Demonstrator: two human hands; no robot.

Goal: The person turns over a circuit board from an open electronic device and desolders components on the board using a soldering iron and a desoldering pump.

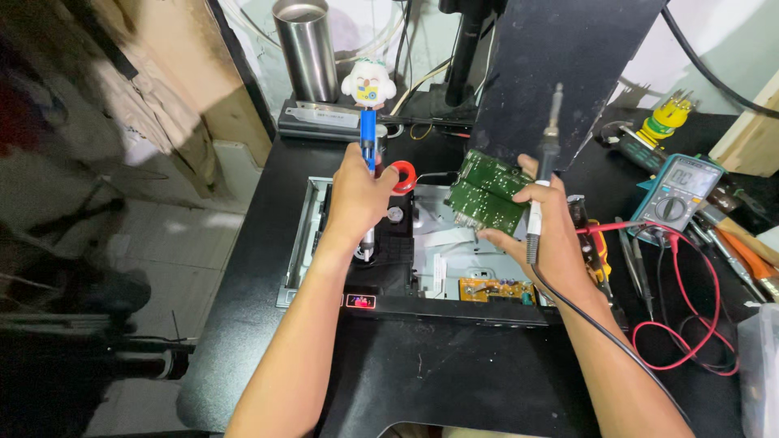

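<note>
Head view: left hand (357, 195) fisted around blue desoldering pump (368, 142), tip hidden behind the wrist. Right hand (545, 223) grips soldering iron (550, 138) and tilts green circuit board (485, 191) above the open chassis (308, 235); underside unseen. Multimeter (676, 191) right, partly cropped.

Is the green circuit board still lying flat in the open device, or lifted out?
Lifted. The green circuit board is tilted up on edge above the open chassis, held by the right hand, which also grips a soldering iron.

A steel cup (307, 49) stands far left. At right lie a multimeter (677, 188) with red leads (698, 304), a screwdriver set (667, 118) and pliers (742, 255).
</note>
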